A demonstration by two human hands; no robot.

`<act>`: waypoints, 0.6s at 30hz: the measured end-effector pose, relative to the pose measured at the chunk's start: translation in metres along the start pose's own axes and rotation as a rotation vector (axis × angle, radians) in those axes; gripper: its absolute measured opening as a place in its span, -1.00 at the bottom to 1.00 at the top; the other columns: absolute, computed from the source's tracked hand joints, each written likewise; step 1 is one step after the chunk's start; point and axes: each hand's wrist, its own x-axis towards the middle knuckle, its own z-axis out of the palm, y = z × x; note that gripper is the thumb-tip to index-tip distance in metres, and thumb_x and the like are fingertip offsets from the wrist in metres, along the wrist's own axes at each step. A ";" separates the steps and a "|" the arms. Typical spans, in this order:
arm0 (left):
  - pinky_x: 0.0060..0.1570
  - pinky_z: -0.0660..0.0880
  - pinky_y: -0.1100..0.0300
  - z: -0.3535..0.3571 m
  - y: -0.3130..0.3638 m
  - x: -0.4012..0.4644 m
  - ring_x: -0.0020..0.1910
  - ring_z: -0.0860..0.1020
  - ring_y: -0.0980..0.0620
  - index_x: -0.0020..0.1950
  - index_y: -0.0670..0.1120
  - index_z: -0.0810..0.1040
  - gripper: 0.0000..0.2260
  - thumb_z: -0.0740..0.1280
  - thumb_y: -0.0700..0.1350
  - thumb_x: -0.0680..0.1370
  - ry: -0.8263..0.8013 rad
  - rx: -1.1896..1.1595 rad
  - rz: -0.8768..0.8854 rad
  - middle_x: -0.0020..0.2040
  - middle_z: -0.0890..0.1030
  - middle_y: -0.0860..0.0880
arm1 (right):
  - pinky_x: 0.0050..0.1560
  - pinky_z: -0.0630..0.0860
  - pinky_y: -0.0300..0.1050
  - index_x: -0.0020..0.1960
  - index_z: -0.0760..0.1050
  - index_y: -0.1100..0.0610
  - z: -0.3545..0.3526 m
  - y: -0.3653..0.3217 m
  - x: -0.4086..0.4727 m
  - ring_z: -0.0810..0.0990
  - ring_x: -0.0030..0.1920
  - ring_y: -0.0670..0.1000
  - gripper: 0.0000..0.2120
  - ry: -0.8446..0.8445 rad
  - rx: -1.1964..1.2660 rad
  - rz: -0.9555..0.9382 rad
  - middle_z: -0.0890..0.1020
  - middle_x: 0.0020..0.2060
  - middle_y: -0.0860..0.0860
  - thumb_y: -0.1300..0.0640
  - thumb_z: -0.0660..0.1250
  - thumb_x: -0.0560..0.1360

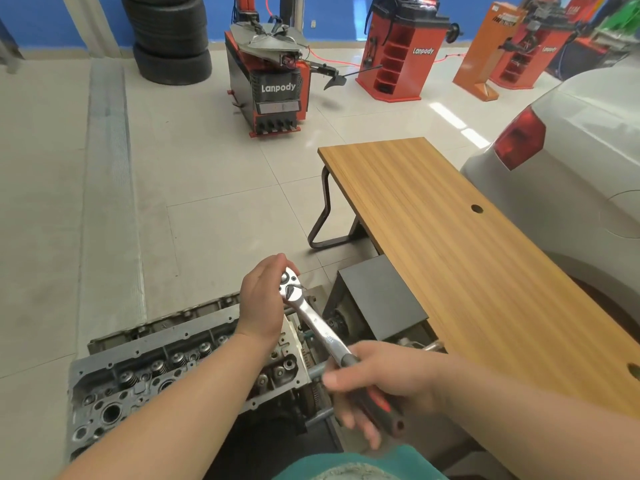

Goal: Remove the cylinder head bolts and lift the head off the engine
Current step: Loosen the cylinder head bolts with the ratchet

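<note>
The grey cylinder head (145,379) sits on the engine at the lower left, its valve springs and bolt holes facing up. A chrome ratchet wrench (313,322) with a red and black grip hangs above the head's right end. My left hand (263,296) cups the ratchet's round head from the left. Lower right, my right hand (377,386) is wrapped around the grip. Whatever is under the ratchet head is hidden by my left hand, so I cannot tell if a socket sits on a bolt.
A wooden-topped table (467,258) runs along the right, with a black box (377,296) at its near end. Behind the table is a white car (571,161). Red tyre machines (273,88) and stacked tyres (169,36) stand at the back on a tiled floor.
</note>
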 end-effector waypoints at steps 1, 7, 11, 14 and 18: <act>-0.48 0.42 0.25 -0.004 0.003 0.001 -0.39 0.49 0.07 -0.20 -0.12 0.57 -0.77 0.29 -0.02 0.58 -0.049 0.042 -0.011 -0.32 0.48 0.01 | -0.23 0.65 -0.04 -0.04 0.49 0.15 -0.001 0.008 -0.005 0.62 -0.38 0.05 -0.78 -0.042 0.040 -0.034 0.60 -0.25 0.15 0.05 0.47 0.62; -0.16 0.56 0.03 -0.032 0.027 0.017 -0.16 0.62 0.04 -0.02 0.06 0.69 -0.76 0.23 0.03 0.67 -0.413 0.365 0.140 -0.09 0.70 -0.03 | -0.47 0.45 -0.21 -0.06 0.56 0.03 0.007 0.016 -0.021 0.50 -0.41 0.02 -0.85 0.221 0.014 -0.112 0.58 -0.27 0.10 0.03 0.52 0.57; -0.05 0.49 0.35 -0.047 0.053 0.037 -0.03 0.62 0.14 0.08 0.19 0.67 -0.75 0.45 0.27 0.49 -0.800 0.768 0.345 -0.02 0.66 0.20 | -0.45 0.47 -0.18 -0.05 0.60 -0.10 0.024 0.015 -0.019 0.53 -0.41 0.05 -0.84 0.529 -0.140 -0.092 0.59 -0.35 0.05 -0.08 0.54 0.44; -0.11 0.47 0.35 -0.050 0.067 0.052 -0.08 0.58 0.13 0.10 0.10 0.66 -0.63 0.49 0.32 0.47 -0.942 0.940 0.563 -0.10 0.61 0.19 | -0.39 0.50 -0.23 0.05 0.57 -0.10 0.033 0.017 -0.017 0.57 -0.41 -0.05 -0.72 0.700 -0.202 -0.136 0.62 -0.30 -0.02 -0.11 0.57 0.42; -0.13 0.47 0.32 -0.050 0.068 0.063 -0.12 0.56 0.13 0.07 0.07 0.65 -0.64 0.49 0.32 0.50 -0.994 0.964 0.683 -0.14 0.58 0.18 | -0.35 0.47 -0.40 0.02 0.58 -0.17 0.041 0.019 -0.015 0.61 -0.37 -0.19 -0.78 0.897 -0.408 -0.227 0.64 -0.25 -0.17 -0.16 0.54 0.44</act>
